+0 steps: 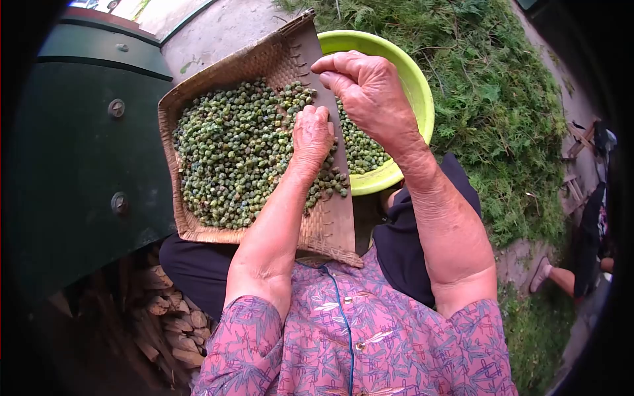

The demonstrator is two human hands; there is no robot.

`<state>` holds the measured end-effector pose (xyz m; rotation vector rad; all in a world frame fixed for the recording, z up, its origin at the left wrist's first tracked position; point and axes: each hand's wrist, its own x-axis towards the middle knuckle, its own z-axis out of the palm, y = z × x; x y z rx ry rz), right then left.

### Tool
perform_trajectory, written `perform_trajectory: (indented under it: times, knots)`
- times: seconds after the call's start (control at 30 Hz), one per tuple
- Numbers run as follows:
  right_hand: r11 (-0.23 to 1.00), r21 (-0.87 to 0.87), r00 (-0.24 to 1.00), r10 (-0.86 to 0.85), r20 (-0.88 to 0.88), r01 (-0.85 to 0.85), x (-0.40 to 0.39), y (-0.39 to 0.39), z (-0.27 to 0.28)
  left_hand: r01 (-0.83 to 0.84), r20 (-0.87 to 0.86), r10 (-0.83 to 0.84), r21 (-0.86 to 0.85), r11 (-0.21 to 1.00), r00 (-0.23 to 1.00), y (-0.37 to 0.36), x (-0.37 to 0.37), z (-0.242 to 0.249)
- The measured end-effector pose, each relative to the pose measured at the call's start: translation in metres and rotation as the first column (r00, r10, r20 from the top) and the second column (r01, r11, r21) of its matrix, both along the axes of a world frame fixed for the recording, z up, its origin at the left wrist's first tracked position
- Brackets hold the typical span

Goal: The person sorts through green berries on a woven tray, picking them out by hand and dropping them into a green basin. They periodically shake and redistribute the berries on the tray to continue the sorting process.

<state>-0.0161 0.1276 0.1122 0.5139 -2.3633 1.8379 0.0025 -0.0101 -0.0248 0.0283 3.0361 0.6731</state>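
A shallow woven basket (173, 178) rests tilted across my lap, filled with small round green fruits (231, 158) that look like conifer cones. My left hand (312, 135) is down among the fruits near the basket's flat board edge (342, 198), its fingers curled and their tips hidden. Over the yellow-green basin (422, 105), my right hand (370, 92) has thumb and forefinger brought together beside the board's upper part. Whatever it pinches, if anything, is too small to make out. More green fruits (360, 148) lie in the basin, partly covered by the right hand and wrist.
Cut green conifer branches (495, 112) cover the ground on the right. A dark green metal box-like thing (79, 152) stands close on the left, with split firewood (178, 330) below it. At far right, another person's leg and shoe (541, 274) show.
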Motion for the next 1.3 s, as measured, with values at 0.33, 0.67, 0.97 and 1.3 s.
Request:
perform_trajectory:
  times: [0.33, 0.67, 0.97, 1.3]
  knots:
    - [1.000, 0.000, 0.999, 0.029, 0.031, -0.029, 0.001, 0.000, 0.001, -0.273, 0.282, 0.120, 0.604, 0.749, 0.952, 0.018, 0.003, 0.039]
    - [0.999, 0.030, 1.000, 0.018, 0.014, -0.018, 0.000, -0.002, 0.000, -0.291, -0.300, 0.279, 0.005, 0.957, 0.912, -0.039, -0.014, -0.010]
    - [0.998, -0.049, 0.995, -0.040, -0.091, 0.036, 0.000, -0.007, -0.006, -0.284, -0.303, 0.201, -0.264, 0.922, 0.932, -0.040, -0.021, -0.006]
    - [1.000, 0.030, 1.000, 0.009, -0.026, -0.008, 0.000, -0.002, -0.001, -0.338, -0.240, 0.280, -0.249, 0.908, 0.929, -0.047, -0.011, -0.006]
